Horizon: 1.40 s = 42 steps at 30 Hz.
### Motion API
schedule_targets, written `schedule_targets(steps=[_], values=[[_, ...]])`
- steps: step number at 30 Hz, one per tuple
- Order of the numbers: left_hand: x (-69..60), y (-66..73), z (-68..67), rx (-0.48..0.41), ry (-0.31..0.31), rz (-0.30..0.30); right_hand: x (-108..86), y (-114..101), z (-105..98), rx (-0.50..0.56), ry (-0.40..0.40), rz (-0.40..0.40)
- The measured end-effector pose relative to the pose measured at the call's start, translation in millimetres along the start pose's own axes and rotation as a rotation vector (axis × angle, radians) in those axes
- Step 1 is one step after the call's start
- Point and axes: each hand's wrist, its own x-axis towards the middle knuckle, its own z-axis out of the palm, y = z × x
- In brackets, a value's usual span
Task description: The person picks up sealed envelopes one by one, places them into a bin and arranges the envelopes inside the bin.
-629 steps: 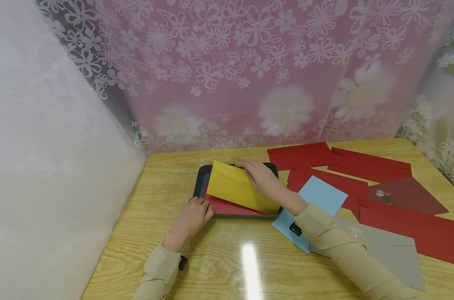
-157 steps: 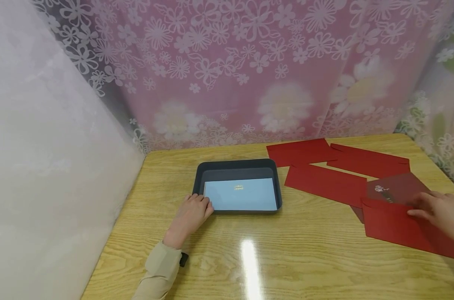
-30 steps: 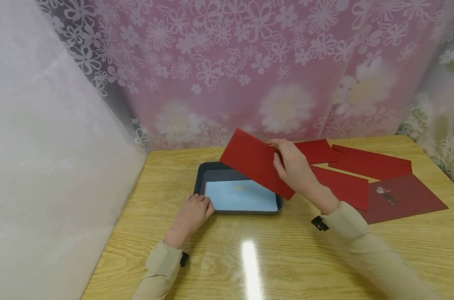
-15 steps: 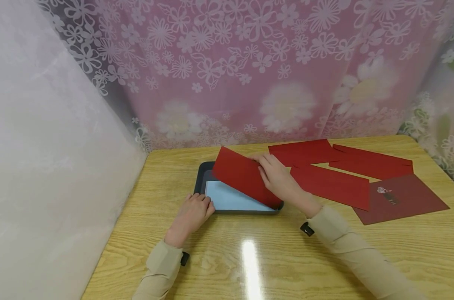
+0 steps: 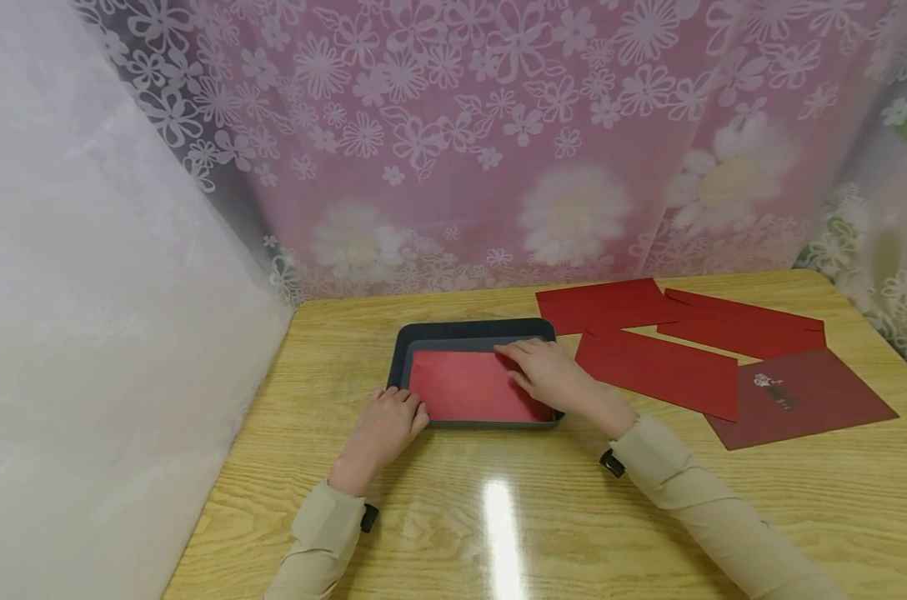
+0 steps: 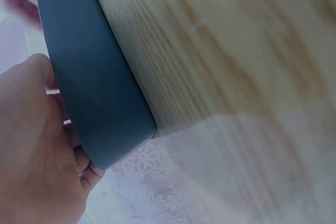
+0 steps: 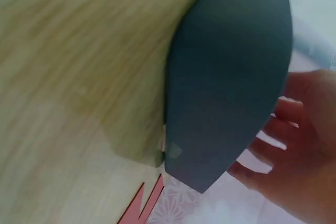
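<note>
In the head view a dark grey tray (image 5: 472,329) holds a red envelope (image 5: 461,385) lying flat in its front part. My left hand (image 5: 382,425) grips the tray's front left corner, its fingers curled over the rim. My right hand (image 5: 554,379) reaches over the tray's right side, its extended fingers on the envelope's right part. In the left wrist view my left hand (image 6: 39,140) is at the outer wall of the tray (image 6: 100,77). The right wrist view has my right hand (image 7: 304,140) behind the tray wall (image 7: 226,77), with fingers spread; their tips are partly hidden.
Several red envelopes (image 5: 659,371) lie on the wooden table (image 5: 423,517) to the right of the tray, beside a maroon one (image 5: 814,396) with a printed motif. A flowered curtain (image 5: 453,150) hangs behind, and a pale sheet (image 5: 123,333) stands at the left.
The red envelope has gone from tilted in my right hand to flat in the tray, covering the light blue one. My right hand has lowered and loosened its hold. The left stays put.
</note>
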Motion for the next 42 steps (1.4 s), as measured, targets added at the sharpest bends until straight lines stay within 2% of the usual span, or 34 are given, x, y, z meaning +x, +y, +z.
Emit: schedule_targets(steps=[3, 6, 10, 15, 19, 24, 27, 31, 36, 42], values=[[0.5, -0.4, 0.5, -0.016, -0.023, -0.013, -2.4, 2.3, 3.6, 0.018, -0.057, -0.034], [1.0, -0.7, 0.9, -0.021, -0.03, -0.015, -5.2, 4.3, 2.0, 0.033, -0.042, -0.06], [1.6, -1.3, 2.2, -0.018, -0.031, -0.015, -10.5, 8.5, -6.8, 0.051, 0.04, -0.066], [1.8, -1.7, 3.4, -0.017, -0.03, -0.022, -18.8, 24.0, -20.1, 0.019, 0.2, -0.072], [1.6, -1.6, 3.2, -0.014, -0.026, -0.023, -27.6, 43.2, -31.2, -0.033, 0.296, -0.027], [1.3, -0.8, 2.6, -0.01, -0.022, -0.016, -45.0, 68.5, -42.6, -0.04, 0.328, 0.106], [1.3, -0.6, 3.0, -0.011, -0.025, -0.016, -58.5, 83.6, -47.8, -0.036, 0.324, 0.187], [1.1, -0.9, 3.7, -0.018, -0.033, -0.02, -74.7, 103.5, -54.4, -0.056, 0.277, 0.29], [0.7, -0.9, 3.4, -0.02, -0.028, -0.018, -90.3, 124.3, -60.3, -0.062, 0.179, 0.387], [1.0, -0.8, 3.0, -0.024, -0.023, -0.016, -103.2, 143.7, -57.8, -0.04, 0.045, 0.458]])
